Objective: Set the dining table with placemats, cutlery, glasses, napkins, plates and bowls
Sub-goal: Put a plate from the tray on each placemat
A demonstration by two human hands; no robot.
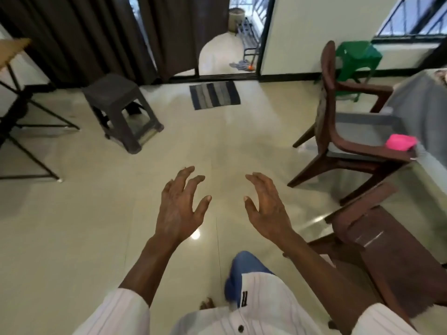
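1. Far left, a dark grey plastic stool [121,110] stands on the pale tiled floor.
2. Left hand [180,209]: fingers spread wide, holding nothing, pointing forward.
3. Right hand [266,209]: likewise wide, holding nothing.
4. A brown wooden chair [325,93] faces the grey-clothed worktop [420,105] at the right edge; only the worktop's corner shows, so its long axis can't be told.

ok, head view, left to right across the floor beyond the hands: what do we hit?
Black-framed table → grey stool → striped mat → wooden chair → grey-draped table. Green stool left out: it overlaps the chair.
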